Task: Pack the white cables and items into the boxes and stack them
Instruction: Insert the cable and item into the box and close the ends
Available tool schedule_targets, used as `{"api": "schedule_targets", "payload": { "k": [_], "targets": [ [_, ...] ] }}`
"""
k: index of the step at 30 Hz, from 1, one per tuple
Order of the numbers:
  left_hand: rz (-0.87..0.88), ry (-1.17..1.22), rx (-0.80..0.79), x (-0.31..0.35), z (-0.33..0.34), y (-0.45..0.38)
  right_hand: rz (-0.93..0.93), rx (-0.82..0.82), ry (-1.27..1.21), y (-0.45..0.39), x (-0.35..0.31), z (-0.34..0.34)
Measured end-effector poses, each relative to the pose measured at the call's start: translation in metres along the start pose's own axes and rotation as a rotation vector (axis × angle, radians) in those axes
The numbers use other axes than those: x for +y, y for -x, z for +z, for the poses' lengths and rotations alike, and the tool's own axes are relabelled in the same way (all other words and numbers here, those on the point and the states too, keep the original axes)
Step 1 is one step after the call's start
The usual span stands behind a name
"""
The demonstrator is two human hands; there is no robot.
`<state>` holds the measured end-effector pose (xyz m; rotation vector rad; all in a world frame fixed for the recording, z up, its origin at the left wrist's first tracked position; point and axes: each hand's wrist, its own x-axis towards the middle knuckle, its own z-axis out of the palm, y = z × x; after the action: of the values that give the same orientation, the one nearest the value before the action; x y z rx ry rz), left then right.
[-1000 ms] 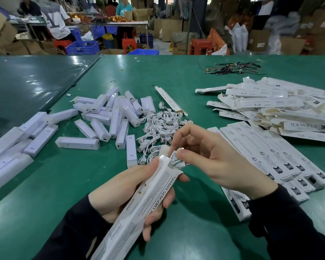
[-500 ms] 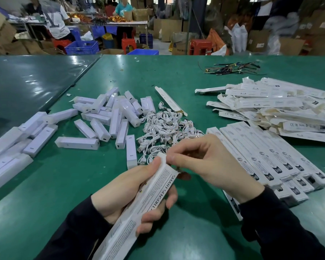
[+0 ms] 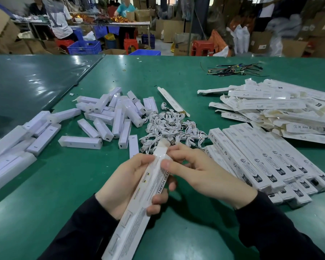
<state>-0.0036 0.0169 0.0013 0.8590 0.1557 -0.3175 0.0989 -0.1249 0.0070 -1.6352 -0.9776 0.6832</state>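
Near the bench's front edge, the left hand [image 3: 128,182] grips a long box [image 3: 139,203] while right-hand fingers [image 3: 178,152] pinch its end flap shut; packed boxes [image 3: 266,158] lie stacked right, many cables [image 3: 169,128] remain.

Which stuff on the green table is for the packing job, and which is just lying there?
For the job:
- long white box, held by left hand and right hand
- white cables
- white items
- packed boxes
- flat unfolded boxes

Just lying about:
- dark wire bundle
- blue crate
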Motion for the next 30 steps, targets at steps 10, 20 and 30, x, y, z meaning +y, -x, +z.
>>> {"api": "schedule_targets", "payload": {
  "k": [10, 20, 30],
  "targets": [
    [0.385, -0.306, 0.307, -0.010, 0.004, -0.007, -0.147, 0.411, -0.067, -0.007, 0.008, 0.002],
    [0.533, -0.565, 0.387, -0.016, 0.005, -0.010, -0.067, 0.319, -0.079, -0.008, 0.012, 0.005],
    [0.511, -0.402, 0.387, -0.011, 0.006, -0.008, 0.016, 0.286, -0.542, -0.009, 0.002, -0.003]
  ]
}}
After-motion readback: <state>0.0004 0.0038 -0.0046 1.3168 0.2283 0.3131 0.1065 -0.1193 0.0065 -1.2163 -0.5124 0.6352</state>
